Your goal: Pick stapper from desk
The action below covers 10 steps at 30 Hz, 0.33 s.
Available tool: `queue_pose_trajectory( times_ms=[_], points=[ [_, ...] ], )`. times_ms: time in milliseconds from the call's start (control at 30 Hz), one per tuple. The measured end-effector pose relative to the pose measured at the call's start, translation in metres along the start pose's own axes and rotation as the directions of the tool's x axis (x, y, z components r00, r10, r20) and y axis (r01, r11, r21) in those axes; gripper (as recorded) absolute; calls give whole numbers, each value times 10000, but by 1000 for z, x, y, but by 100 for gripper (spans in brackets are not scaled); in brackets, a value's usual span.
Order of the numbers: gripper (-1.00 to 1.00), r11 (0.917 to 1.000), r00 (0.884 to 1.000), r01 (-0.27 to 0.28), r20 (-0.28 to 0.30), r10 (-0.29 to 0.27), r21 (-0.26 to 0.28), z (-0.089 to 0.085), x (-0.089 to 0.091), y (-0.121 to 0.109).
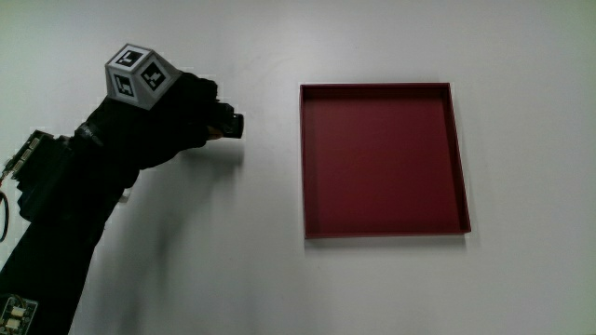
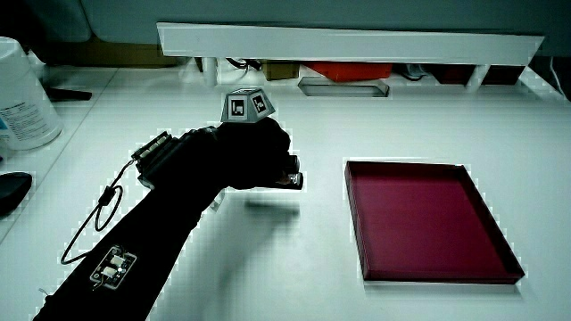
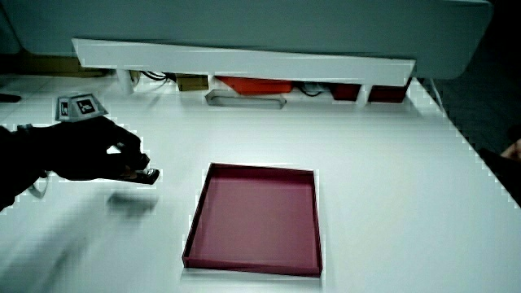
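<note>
The gloved hand (image 1: 200, 112) is shut on a small dark stapler (image 1: 230, 125), whose end sticks out past the fingers toward the red tray (image 1: 377, 89). In both side views the hand (image 2: 250, 156) (image 3: 98, 150) holds the stapler (image 2: 291, 179) (image 3: 145, 174) a little above the white table, with a shadow on the table under it. The hand is beside the tray, a short gap away. Most of the stapler is hidden in the glove. The patterned cube (image 1: 137, 76) sits on the back of the hand.
The shallow red tray (image 2: 406, 165) (image 3: 260, 170) holds nothing. A white bottle (image 2: 22, 94) and a dark object (image 2: 12, 191) stand at the table's edge beside the forearm. A low white partition (image 2: 348, 40) closes the table, with small items under it.
</note>
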Motion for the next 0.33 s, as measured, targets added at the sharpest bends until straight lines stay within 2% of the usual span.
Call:
queue_pose_trajectory(
  times_ms=[33, 67, 100, 133, 167, 200, 233, 267, 300, 333],
  points=[
    [100, 9999, 9996, 78, 264, -75, -130, 2, 7, 0],
    [100, 9994, 9993, 315, -199, -312, 131, 4, 15, 0],
    [100, 9989, 9987, 473, -204, -472, 59, 5, 22, 0],
    [100, 9959, 9952, 893, -408, -888, 118, 5, 27, 2],
    [100, 9963, 9962, 849, -180, -847, 118, 5, 33, 3],
    [100, 9985, 9986, 536, -10, -536, -65, 6, 39, 3],
    [100, 9967, 9966, 806, -172, -805, 78, 8, 45, 4],
    [100, 9962, 9962, 873, -50, -873, -1, 8, 50, 6],
    [100, 9908, 9898, 1337, -520, -1325, 200, 10, 55, 8],
    [100, 9910, 9904, 1340, -348, -1338, 46, 12, 61, 9]
  ],
)
